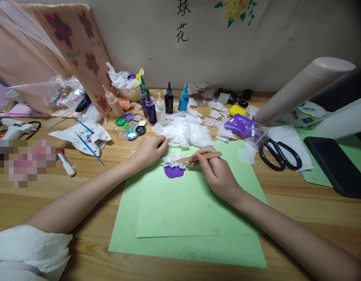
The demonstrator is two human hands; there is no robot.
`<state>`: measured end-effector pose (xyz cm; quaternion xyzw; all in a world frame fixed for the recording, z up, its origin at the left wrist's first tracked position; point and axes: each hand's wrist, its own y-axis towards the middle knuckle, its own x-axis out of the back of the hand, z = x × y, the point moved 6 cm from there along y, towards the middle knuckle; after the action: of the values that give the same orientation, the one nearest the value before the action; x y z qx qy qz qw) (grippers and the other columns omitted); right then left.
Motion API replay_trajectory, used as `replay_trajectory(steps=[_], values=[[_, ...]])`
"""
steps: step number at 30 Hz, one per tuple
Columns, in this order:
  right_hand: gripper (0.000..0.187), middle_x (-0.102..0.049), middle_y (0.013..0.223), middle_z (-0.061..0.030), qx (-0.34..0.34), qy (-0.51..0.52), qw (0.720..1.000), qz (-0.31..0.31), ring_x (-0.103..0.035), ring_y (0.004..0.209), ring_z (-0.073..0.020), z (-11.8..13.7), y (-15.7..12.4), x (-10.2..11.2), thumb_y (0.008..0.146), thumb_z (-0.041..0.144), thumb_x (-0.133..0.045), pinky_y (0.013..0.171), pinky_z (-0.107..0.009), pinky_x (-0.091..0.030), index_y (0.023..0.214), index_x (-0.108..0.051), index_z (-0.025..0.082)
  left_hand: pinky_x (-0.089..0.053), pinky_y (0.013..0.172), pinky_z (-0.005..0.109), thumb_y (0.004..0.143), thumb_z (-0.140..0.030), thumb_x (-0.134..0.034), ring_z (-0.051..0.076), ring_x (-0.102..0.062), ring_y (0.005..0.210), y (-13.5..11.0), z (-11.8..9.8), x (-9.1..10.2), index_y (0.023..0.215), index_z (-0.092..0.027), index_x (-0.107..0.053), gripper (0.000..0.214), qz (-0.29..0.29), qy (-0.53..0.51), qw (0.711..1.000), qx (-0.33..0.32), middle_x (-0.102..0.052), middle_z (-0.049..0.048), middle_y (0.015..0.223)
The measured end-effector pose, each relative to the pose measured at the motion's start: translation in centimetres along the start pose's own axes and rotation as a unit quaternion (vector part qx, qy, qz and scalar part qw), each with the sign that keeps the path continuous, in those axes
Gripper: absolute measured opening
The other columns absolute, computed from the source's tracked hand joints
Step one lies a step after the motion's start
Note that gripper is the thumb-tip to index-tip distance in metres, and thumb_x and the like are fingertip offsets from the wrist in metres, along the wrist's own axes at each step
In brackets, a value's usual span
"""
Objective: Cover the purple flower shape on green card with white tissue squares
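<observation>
On the green paper [183,210] lies a flat patch of purple clay [174,172], its upper part covered by crumpled white tissue paper pieces [170,159]. My right hand [217,171] grips a wooden craft stick [211,155], whose left tip meets the tissue on the clay. To the left of the clay, my left hand [151,151] is closed with its fingers curled, close to the tissue. Whatever its fingertips may hold is hidden. Just beyond both hands is a loose heap of white tissue squares [184,128].
Paint bottles [150,110] and a paint palette [130,125] stand behind my left hand. Brushes [89,148] lie on stained paper at left, near a glue gun [15,128]. At right are a purple clay bag [241,125], scissors [280,155] and a black phone [335,166].
</observation>
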<state>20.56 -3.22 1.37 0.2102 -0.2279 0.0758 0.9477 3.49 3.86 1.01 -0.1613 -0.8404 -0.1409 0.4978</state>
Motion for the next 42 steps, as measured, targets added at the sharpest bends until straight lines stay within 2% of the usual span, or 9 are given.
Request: replay_trajectory(steps=[2, 6, 9, 13, 17, 23, 30, 38, 42], values=[[0.022, -0.061, 0.091, -0.0050, 0.004, 0.035, 0.999, -0.015, -0.066, 0.073, -0.0137, -0.2, -0.2, 0.1, 0.098, 0.022, -0.038, 0.065, -0.028, -0.055, 0.089, -0.057, 0.019, -0.024, 0.055, 0.026, 0.093, -0.032, -0.037, 0.013, -0.043, 0.054, -0.1, 0.0, 0.1, 0.060, -0.017, -0.046, 0.038, -0.004, -0.005, 1.000, 0.000, -0.051, 0.0003, 0.057], [0.020, -0.065, 0.080, -0.0055, 0.124, 0.027, 0.991, -0.032, -0.062, 0.074, -0.0173, 1.2, -1.1, 0.4, 0.095, 0.016, -0.042, 0.066, -0.032, -0.052, 0.088, -0.060, 0.019, -0.028, 0.057, 0.026, 0.094, -0.032, -0.035, 0.013, -0.046, 0.057, -0.1, 0.2, 0.2, 0.062, -0.017, -0.045, 0.036, -0.014, -0.027, 0.999, 0.009, -0.051, -0.0002, 0.058], [0.019, -0.065, 0.076, -0.0051, 0.169, 0.044, 0.984, -0.039, -0.060, 0.073, -0.0182, 1.8, -1.6, 0.7, 0.093, 0.013, -0.042, 0.064, -0.033, -0.050, 0.095, -0.059, 0.020, -0.029, 0.057, 0.025, 0.093, -0.031, -0.037, 0.013, -0.047, 0.058, -0.2, 0.4, 0.3, 0.064, -0.017, -0.047, 0.034, -0.031, -0.042, 0.998, 0.018, -0.052, -0.0002, 0.060], [0.019, -0.065, 0.076, -0.0052, 0.152, 0.058, 0.985, -0.051, -0.060, 0.072, -0.0188, 1.5, -1.7, 0.9, 0.092, 0.013, -0.041, 0.065, -0.034, -0.050, 0.094, -0.059, 0.020, -0.031, 0.057, 0.024, 0.092, -0.033, -0.039, 0.013, -0.048, 0.059, -0.3, 0.6, 0.5, 0.068, -0.017, -0.051, 0.031, -0.051, -0.061, 0.997, 0.020, -0.056, -0.0001, 0.063], [0.019, -0.065, 0.076, -0.0049, 0.155, 0.060, 0.986, -0.035, -0.059, 0.073, -0.0189, 1.4, -1.7, 0.8, 0.092, 0.014, -0.041, 0.066, -0.034, -0.050, 0.095, -0.059, 0.020, -0.031, 0.058, 0.024, 0.093, -0.032, -0.039, 0.013, -0.049, 0.060, -0.3, 0.6, 0.3, 0.068, -0.016, -0.052, 0.032, -0.042, -0.060, 0.997, 0.013, -0.056, 0.0002, 0.064], [0.019, -0.065, 0.079, -0.0052, 0.148, 0.006, 0.989, 0.005, -0.059, 0.077, -0.0181, 1.5, -1.4, 0.1, 0.092, 0.011, -0.042, 0.068, -0.032, -0.050, 0.096, -0.058, 0.020, -0.029, 0.057, 0.024, 0.092, -0.030, -0.039, 0.012, -0.047, 0.058, -0.3, 0.6, 0.1, 0.067, -0.016, -0.051, 0.031, -0.038, -0.058, 0.998, 0.008, -0.054, -0.0005, 0.062], [0.019, -0.065, 0.079, -0.0055, 0.153, -0.020, 0.988, 0.006, -0.060, 0.075, -0.0189, 1.6, -1.3, -0.2, 0.094, 0.014, -0.041, 0.067, -0.032, -0.051, 0.095, -0.059, 0.021, -0.029, 0.056, 0.025, 0.091, -0.030, -0.040, 0.012, -0.046, 0.058, -0.3, 0.6, 0.1, 0.067, -0.016, -0.053, 0.031, -0.042, -0.060, 0.997, 0.009, -0.056, -0.0001, 0.062], [0.022, -0.062, 0.088, -0.0061, 0.052, -0.010, 0.998, -0.021, -0.063, 0.074, -0.0163, 0.7, -0.5, -0.2, 0.097, 0.016, -0.037, 0.067, -0.031, -0.052, 0.089, -0.056, 0.020, -0.025, 0.054, 0.025, 0.091, -0.031, -0.040, 0.012, -0.042, 0.054, -0.3, 0.5, 0.0, 0.063, -0.017, -0.048, 0.032, -0.034, -0.051, 0.998, -0.002, -0.049, -0.0018, 0.057], [0.018, -0.064, 0.084, -0.0057, 0.126, -0.010, 0.992, -0.003, -0.060, 0.078, -0.0187, 1.5, -1.1, -0.4, 0.094, 0.013, -0.041, 0.069, -0.033, -0.051, 0.096, -0.057, 0.021, -0.025, 0.054, 0.025, 0.091, -0.031, -0.040, 0.012, -0.043, 0.055, -0.2, 0.5, -0.1, 0.064, -0.017, -0.049, 0.031, -0.031, -0.049, 0.998, -0.001, -0.049, -0.0015, 0.057]])
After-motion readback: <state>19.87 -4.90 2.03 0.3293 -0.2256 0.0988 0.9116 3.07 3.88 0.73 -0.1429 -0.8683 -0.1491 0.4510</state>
